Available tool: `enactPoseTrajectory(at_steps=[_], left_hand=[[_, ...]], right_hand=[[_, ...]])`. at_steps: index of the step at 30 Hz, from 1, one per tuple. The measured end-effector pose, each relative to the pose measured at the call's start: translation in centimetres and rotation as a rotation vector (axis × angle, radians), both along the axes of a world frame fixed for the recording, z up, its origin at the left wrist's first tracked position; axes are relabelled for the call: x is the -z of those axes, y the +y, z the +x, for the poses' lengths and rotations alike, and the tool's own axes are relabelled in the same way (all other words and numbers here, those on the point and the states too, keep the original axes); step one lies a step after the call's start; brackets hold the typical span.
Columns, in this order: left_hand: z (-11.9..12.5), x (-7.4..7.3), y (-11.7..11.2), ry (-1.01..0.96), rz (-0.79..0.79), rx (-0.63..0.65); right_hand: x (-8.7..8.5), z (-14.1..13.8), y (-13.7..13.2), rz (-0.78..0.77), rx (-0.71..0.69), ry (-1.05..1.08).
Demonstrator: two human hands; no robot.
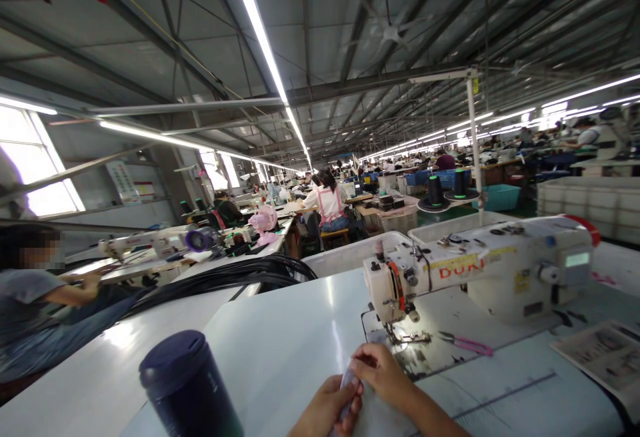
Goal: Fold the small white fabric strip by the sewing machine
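My left hand point(327, 405) is closed, its thumb and fingers pinching a narrow, pale lilac-grey strip point(346, 378) that looks like folded cloth. At the upper end of that strip, my right hand point(383, 372) is also closed on it, thumb and fingertips together. Both hands are close together above the pale tabletop point(280, 330), just in front of a white sewing machine point(450, 264). The machine's presser foot point(395, 337) lies just beyond my right hand. Pink-handled snips point(473, 345) rest on the machine bed. The strip's lower end is partly hidden by my left fingers.
A dark blue lidded cup point(187, 384) stands at the front left. Black cords or strips point(225, 280) lie in a bundle behind the table. At right is a printed sheet point(607, 357). Thread cones point(436, 190) stand behind the machine. Another person point(30, 310) sits at the left.
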State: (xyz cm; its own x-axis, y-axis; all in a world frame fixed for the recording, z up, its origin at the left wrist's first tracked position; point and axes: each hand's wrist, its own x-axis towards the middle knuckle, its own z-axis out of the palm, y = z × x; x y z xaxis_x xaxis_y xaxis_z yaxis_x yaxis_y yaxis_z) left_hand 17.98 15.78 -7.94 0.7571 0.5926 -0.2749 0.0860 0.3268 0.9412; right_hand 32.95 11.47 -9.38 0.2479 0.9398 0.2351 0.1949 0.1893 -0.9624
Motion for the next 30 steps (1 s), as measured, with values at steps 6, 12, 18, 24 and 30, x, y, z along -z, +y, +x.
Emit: enactPoseTrajectory(at_steps=[6,12,18,24,30], left_hand=[[0.2,-0.5,-0.4,-0.115,0.006,-0.023],[0.5,0.5,-0.1,-0.081,0.024,-0.058],[-0.1,-0.7,-0.6,-0.088,-0.021,-0.022],[0.0,-0.8,-0.7,-0.080,0.001,-0.038],[0.0,-1.3,-0.5,-0.119,-0.052,-0.141]], right_hand=[[0.0,0.4,0.6,0.001,-0.029,0.162],[-0.2,0.2,0.4,0.006,-0.037,0.105],[-0.6,0.1,0.2,-0.023,-0.059,0.181],[0.3,0.3,0.7,0.019,-0.052,0.155],[0.4,0.4,0.6,0.110,-0.067,0.155]])
